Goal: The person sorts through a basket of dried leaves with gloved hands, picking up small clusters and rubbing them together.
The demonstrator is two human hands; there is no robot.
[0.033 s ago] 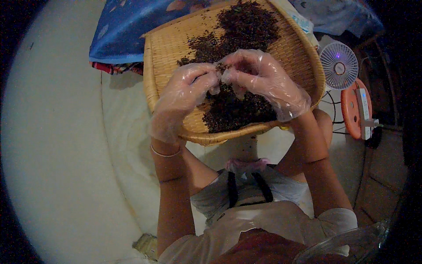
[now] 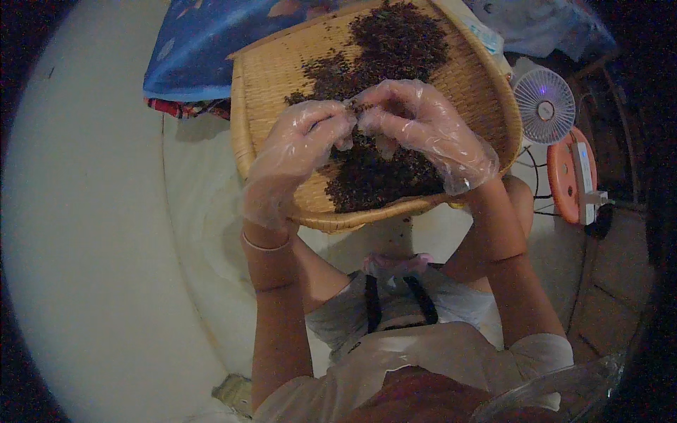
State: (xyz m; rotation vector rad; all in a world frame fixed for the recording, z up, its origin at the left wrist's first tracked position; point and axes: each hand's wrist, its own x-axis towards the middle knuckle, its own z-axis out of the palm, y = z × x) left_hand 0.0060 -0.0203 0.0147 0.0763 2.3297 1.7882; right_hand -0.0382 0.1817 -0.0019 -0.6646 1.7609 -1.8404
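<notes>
My left hand (image 2: pixel 300 151) and my right hand (image 2: pixel 423 123), both in thin clear plastic gloves, meet over a woven bamboo tray (image 2: pixel 264 81). Thumbs and fingers of both hands are closed in a pinch, fingertips almost touching. Between them is a small dark crumbly bit (image 2: pixel 358 107), partly hidden by the fingers; its exact kind I cannot make out. Beneath and beyond the hands, dark, grainy, dried-looking plant pieces (image 2: pixel 398 42) lie heaped in the tray. Another heap (image 2: pixel 381 180) of the same lies near the tray's front rim, below my right hand.
A blue patterned cloth (image 2: pixel 197 53) hangs at the far left of the tray. To the right stand a small white fan (image 2: pixel 544 109), an orange stool (image 2: pixel 562 173) and a white power strip (image 2: pixel 584 180) with cables. My bent legs are just below the tray's near rim.
</notes>
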